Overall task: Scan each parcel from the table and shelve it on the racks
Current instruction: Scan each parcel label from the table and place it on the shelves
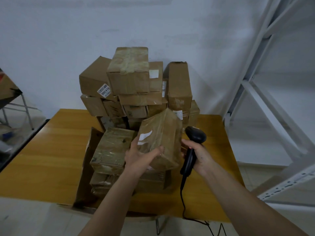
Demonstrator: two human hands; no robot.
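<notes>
My left hand (143, 155) grips the parcel (160, 138); my right (198, 154) holds the scanner (192, 150). I'd turn its label toward three o'clock, facing the scanner.

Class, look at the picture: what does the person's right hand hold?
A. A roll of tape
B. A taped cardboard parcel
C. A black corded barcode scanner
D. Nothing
C: the right hand grips the black scanner by its handle, cord trailing down, while the left hand holds the taped parcel.
</notes>
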